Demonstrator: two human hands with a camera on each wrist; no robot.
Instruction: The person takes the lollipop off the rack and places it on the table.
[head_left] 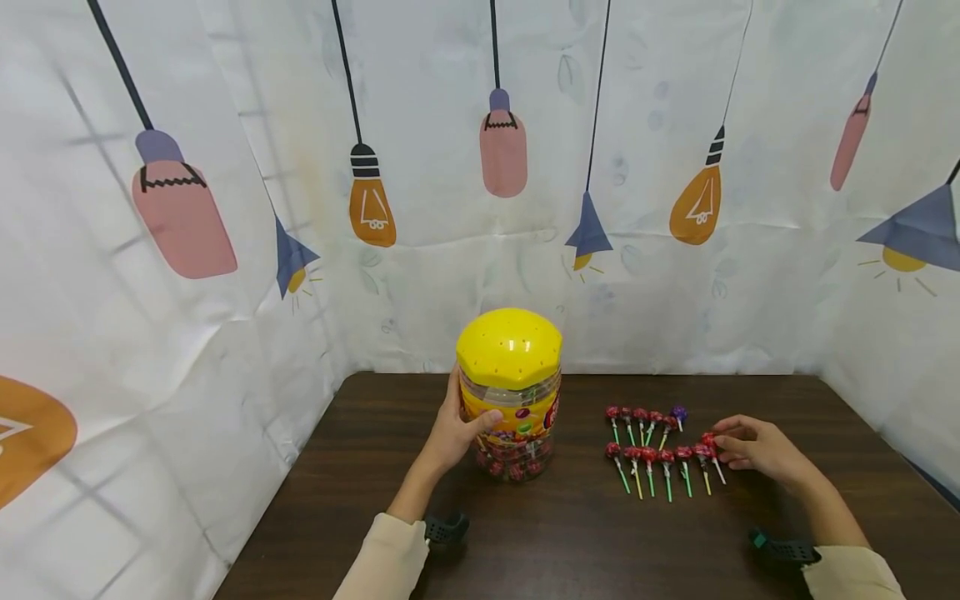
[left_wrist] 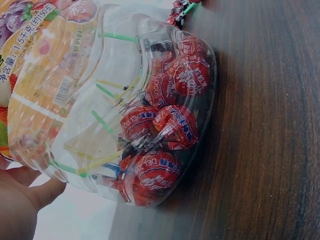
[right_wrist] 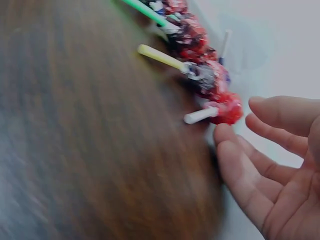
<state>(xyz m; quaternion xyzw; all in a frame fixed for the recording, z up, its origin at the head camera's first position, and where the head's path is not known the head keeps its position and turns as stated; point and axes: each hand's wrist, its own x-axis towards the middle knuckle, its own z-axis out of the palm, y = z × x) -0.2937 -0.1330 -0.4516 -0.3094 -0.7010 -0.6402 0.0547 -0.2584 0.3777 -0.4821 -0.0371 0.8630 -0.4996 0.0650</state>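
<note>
A clear plastic candy jar with a yellow lid stands upright on the dark table, with red-wrapped lollipops inside its lower part. My left hand grips the jar's left side, thumb across the front of the label. To the right, lollipops lie in two rows, the back row ending in a purple one. My right hand is at the right end of the front row. Its loosely bent fingers are beside a red lollipop with a white stick, apart from it in the right wrist view.
The dark wooden table meets a white cloth backdrop printed with lamps at its back edge. A dark band is around the left wrist, and another is around the right one.
</note>
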